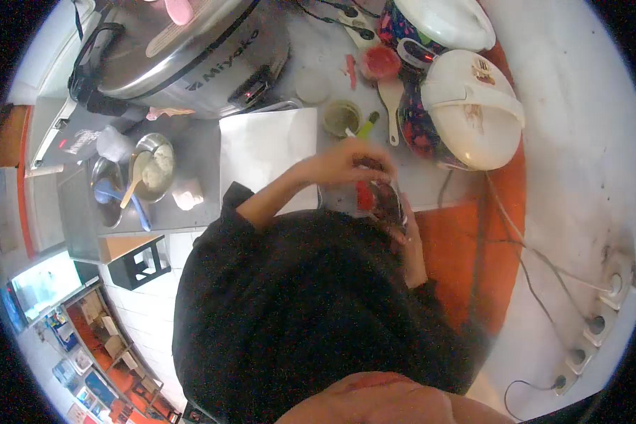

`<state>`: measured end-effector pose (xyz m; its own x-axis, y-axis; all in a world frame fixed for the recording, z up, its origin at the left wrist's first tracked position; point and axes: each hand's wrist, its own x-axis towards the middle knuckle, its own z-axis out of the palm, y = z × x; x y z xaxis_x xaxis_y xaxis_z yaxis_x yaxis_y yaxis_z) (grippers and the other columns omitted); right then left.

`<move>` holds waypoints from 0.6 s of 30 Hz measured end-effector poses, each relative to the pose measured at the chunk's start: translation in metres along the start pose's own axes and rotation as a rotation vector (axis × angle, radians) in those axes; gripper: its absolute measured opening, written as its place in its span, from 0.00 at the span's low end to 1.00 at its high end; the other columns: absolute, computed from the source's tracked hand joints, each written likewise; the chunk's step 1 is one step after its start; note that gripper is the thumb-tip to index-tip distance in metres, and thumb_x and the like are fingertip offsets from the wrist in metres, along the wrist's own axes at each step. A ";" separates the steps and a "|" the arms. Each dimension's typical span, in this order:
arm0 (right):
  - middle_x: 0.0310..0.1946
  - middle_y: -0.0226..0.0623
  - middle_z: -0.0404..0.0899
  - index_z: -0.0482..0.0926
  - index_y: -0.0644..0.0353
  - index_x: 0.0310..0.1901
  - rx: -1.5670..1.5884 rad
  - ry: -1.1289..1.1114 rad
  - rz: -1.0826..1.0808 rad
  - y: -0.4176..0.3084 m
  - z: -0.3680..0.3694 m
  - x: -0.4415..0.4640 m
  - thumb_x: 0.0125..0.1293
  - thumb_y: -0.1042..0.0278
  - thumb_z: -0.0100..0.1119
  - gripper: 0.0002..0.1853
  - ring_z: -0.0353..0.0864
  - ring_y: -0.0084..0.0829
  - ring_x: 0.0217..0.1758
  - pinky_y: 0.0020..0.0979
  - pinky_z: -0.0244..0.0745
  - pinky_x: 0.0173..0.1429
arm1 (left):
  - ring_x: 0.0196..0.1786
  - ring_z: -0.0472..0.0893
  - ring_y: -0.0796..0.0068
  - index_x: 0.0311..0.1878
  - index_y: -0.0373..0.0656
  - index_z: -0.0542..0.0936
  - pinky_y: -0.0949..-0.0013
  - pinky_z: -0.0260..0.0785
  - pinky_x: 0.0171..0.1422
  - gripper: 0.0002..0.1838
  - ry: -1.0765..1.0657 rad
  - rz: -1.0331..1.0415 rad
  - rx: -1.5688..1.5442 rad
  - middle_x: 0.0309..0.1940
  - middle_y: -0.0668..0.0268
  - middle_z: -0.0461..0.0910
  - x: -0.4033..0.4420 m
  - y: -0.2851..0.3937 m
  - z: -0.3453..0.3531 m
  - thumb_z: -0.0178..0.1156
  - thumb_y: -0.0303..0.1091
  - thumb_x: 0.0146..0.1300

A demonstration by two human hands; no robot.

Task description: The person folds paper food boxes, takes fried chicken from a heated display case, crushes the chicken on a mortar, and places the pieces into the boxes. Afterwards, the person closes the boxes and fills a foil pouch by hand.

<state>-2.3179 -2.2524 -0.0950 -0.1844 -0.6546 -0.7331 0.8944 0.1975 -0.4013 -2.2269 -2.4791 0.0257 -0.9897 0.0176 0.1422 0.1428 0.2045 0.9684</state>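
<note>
Close to my body, my right hand (406, 230) holds a dark packet or container (386, 203) from its right side. Over the top of it lies my left hand (353, 161), its fingers bent onto the dark item; their tips are blurred. A red patch (364, 196) shows beside the item. Just beyond my left hand sits a small round bowl (342, 118) with greenish contents, and a green-handled utensil (367, 126) leans near it. A white paper sheet (268, 145) lies to the left, partly behind my left forearm.
A large Miyako cooker (212, 78) stands at the back left, with metal bowls (153, 166) nearer. Two rice cookers (473, 109) are at the right, near a white rice paddle (391, 106) and red-topped container (380, 63). Cables run to wall sockets (597, 325).
</note>
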 end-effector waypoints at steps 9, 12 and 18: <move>0.57 0.41 0.69 0.63 0.59 0.63 0.269 -0.258 -0.032 -0.051 0.054 0.034 0.68 0.49 0.46 0.28 0.73 0.32 0.53 0.32 0.73 0.49 | 0.44 0.77 0.77 0.47 0.38 0.77 0.73 0.70 0.52 0.10 0.158 0.120 -0.262 0.39 0.66 0.79 0.001 -0.004 -0.048 0.55 0.24 0.63; 0.55 0.41 0.72 0.66 0.61 0.61 0.048 0.022 -0.257 -0.065 0.095 0.034 0.65 0.50 0.52 0.29 0.72 0.36 0.56 0.39 0.70 0.57 | 0.57 0.73 0.68 0.63 0.42 0.64 0.67 0.65 0.60 0.27 0.494 -0.025 -0.299 0.56 0.60 0.72 -0.020 -0.046 -0.069 0.58 0.27 0.60; 0.52 0.39 0.75 0.70 0.61 0.57 0.003 0.027 -0.374 -0.084 0.113 0.067 0.63 0.56 0.57 0.25 0.75 0.35 0.53 0.37 0.69 0.59 | 0.69 0.58 0.60 0.67 0.41 0.58 0.52 0.43 0.73 0.53 0.459 -0.269 0.776 0.64 0.53 0.61 -0.036 -0.146 -0.035 0.70 0.56 0.39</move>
<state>-2.3596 -2.3949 -0.0482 -0.5094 -0.6615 -0.5504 0.7644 -0.0539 -0.6425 -2.2119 -2.5435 -0.1141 -0.8633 -0.4786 0.1600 -0.3016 0.7435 0.5969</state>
